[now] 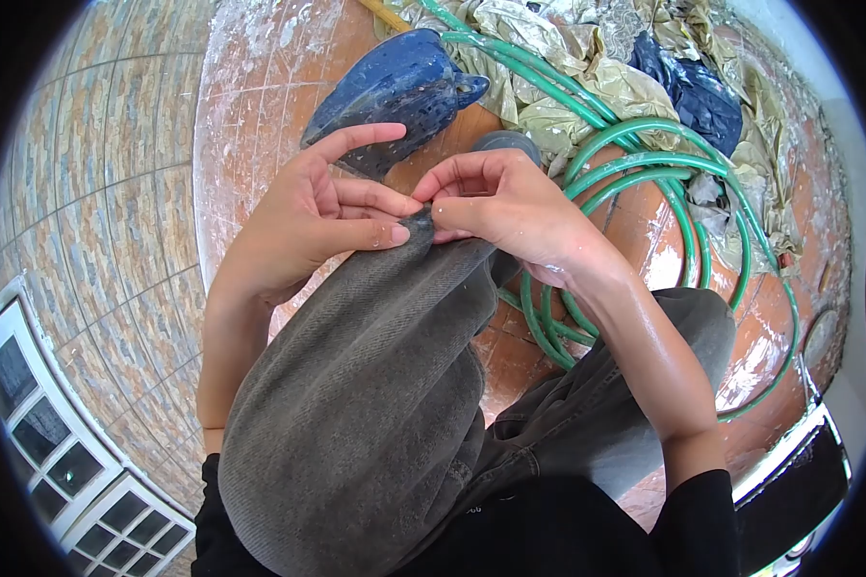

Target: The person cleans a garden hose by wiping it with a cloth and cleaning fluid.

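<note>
1. Fabric is being gathered at the far, narrow end of the grey trouser leg (356,385), which is running up from the bottom of the view to its middle. Whether that end is a knee fold or a hem is not showing clearly.
2. The left hand (303,226) is closing on that end, its lower fingers pressing the cloth while the forefinger is stretching out above.
3. The right hand (505,207) is gripping the same spot from the other side, with its fingertips curling in and meeting those of the left. Its skin is looking wet.
4. Just beyond the hands, what looks like a blue boot (394,91), spattered pale, is lying on the tiled floor (250,125).
5. To the right, a green hose (683,192) is coiling across the floor, partly under crumpled sheeting (587,87).
6. The step in hand appears to be bunching or folding the cloth into a tight pinch, and the work is probably only beginning.
7. The next move is calling for both pinches to be holding firm so the fold is not springing open. If one hand is reaching for the boot, the other is needing to be clamping the cloth alone.
</note>
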Action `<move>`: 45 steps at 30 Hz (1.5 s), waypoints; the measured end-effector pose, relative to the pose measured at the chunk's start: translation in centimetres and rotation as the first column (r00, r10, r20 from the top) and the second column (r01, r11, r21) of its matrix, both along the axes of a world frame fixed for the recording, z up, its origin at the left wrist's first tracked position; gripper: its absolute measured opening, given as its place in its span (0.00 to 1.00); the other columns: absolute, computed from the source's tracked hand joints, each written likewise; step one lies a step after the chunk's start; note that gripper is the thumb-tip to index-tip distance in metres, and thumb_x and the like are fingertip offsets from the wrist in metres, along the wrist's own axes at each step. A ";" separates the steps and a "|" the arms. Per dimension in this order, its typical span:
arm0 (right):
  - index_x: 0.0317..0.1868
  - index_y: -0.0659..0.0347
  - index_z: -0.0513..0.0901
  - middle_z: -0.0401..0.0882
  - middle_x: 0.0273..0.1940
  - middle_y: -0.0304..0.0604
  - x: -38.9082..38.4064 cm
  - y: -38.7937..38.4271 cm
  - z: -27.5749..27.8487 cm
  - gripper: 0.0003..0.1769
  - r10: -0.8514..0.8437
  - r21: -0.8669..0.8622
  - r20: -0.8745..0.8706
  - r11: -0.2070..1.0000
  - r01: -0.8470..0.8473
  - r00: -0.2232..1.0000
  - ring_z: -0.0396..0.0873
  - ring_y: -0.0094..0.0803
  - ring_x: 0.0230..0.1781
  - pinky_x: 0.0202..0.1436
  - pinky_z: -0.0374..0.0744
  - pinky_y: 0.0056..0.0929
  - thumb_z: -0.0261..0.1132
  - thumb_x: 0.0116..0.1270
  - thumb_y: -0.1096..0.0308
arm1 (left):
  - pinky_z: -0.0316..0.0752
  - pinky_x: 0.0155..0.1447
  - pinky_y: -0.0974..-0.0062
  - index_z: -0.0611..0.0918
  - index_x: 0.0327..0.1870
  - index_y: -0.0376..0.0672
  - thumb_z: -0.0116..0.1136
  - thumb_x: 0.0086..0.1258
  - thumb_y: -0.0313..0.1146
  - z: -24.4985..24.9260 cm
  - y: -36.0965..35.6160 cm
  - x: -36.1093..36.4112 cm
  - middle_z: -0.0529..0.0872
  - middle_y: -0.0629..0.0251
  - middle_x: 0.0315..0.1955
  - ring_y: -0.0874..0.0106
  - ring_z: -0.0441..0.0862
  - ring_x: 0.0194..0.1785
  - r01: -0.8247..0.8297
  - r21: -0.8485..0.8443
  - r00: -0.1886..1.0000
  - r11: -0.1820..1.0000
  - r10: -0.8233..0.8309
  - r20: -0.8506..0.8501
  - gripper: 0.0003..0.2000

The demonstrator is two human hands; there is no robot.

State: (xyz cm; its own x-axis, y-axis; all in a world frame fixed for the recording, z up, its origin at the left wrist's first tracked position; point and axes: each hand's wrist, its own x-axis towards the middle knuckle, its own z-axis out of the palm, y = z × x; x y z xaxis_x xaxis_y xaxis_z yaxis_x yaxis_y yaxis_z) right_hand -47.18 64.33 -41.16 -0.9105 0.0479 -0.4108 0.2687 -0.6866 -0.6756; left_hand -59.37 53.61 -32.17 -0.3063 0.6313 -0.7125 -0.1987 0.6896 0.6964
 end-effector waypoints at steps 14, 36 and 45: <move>0.41 0.64 0.78 0.77 0.33 0.40 6.2 13.2 -6.4 0.12 -0.250 0.632 0.148 0.768 0.103 0.957 0.76 0.23 0.33 0.40 0.77 0.21 0.55 0.60 0.68 | 0.73 0.38 0.85 0.60 0.60 0.40 0.59 0.47 0.16 -1.1 0.3 -1.0 0.81 0.62 0.27 0.79 0.78 0.32 0.059 -0.011 0.998 0.998 -0.059 0.009 0.35; 0.41 0.49 0.80 0.79 0.36 0.51 19.8 19.9 -22.0 0.16 -0.738 0.981 0.192 0.151 -0.120 0.647 0.77 0.44 0.39 0.47 0.73 0.34 0.54 0.50 0.67 | 0.67 0.28 0.87 0.75 0.45 0.42 0.55 0.58 0.25 -0.4 8.6 0.9 0.74 0.74 0.17 0.84 0.72 0.24 0.641 -0.213 0.590 0.738 -0.651 -0.478 0.13; 0.40 0.68 0.75 0.77 0.35 0.45 15.0 18.9 -14.4 0.13 -0.742 0.331 0.037 0.641 0.692 0.669 0.77 0.29 0.37 0.47 0.76 0.26 0.52 0.62 0.66 | 0.71 0.38 0.78 0.76 0.45 0.41 0.46 0.65 0.36 0.5 20.1 7.2 0.78 0.64 0.29 0.77 0.74 0.34 0.960 -0.257 -0.138 0.114 -0.608 -0.782 0.12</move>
State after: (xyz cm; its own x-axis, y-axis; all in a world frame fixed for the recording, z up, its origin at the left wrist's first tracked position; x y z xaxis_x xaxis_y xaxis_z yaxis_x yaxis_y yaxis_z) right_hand -32.14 83.26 -55.57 -0.4655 0.7867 -0.4056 -0.1135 -0.5075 -0.8541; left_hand -52.13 73.67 -31.67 0.4732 0.8179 -0.3273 0.8599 -0.3481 0.3733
